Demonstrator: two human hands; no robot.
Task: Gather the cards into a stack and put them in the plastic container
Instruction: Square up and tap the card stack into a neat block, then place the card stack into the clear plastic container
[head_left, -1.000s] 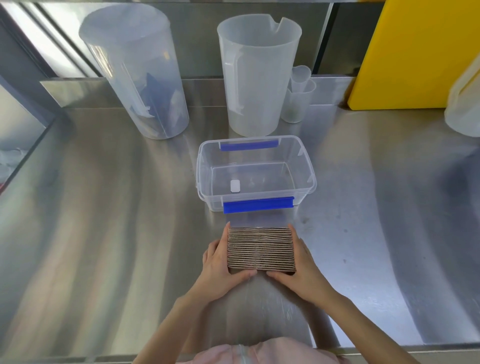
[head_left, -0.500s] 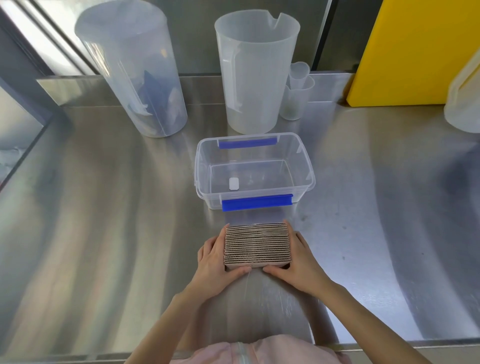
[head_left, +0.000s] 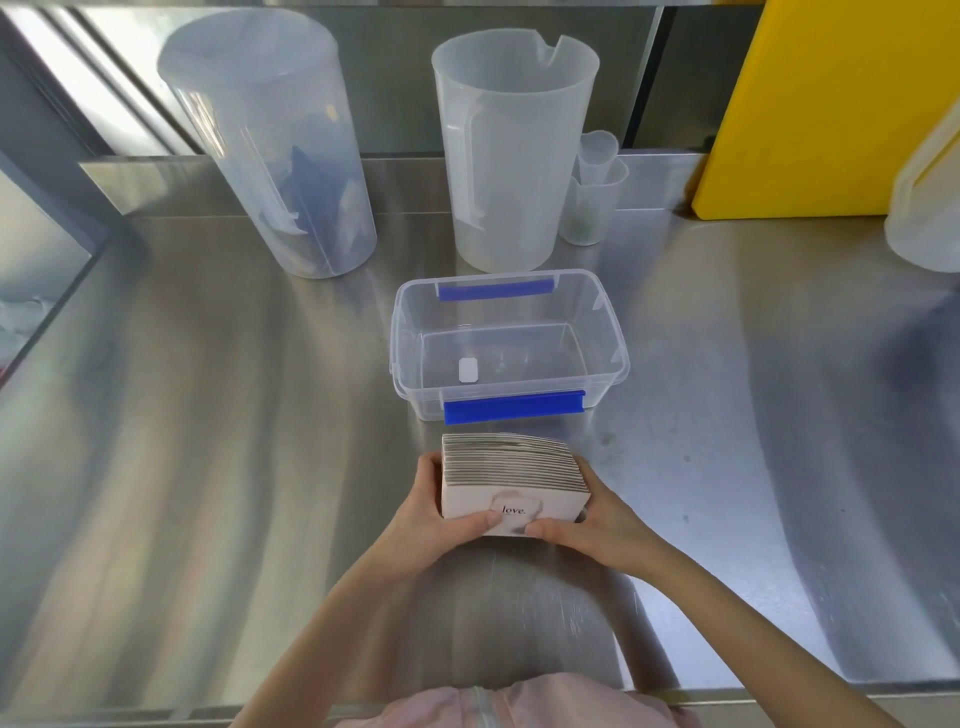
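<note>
The stack of cards (head_left: 511, 475) is pressed together on edge, its nearest card facing the camera and showing the printed word "love." The left hand (head_left: 441, 519) clasps the stack's left end, thumb curled across the front card, fingers wrapped round the side. The right hand (head_left: 597, 517) closes on the right end the same way, thumb tip lying on the front card close to the left thumb. The stack sits just near of the plastic container (head_left: 615, 358), a clear open tub with blue clips on its near and far rims and a small white label on its floor; stack and tub stand apart. Both rest on a steel counter (head_left: 208, 441). Beyond the tub stand two tall translucent jugs (head_left: 511, 156), one left, one centre, with small nested cups (head_left: 592, 197) to the right. A yellow board (head_left: 831, 104) leans at far right.
</note>
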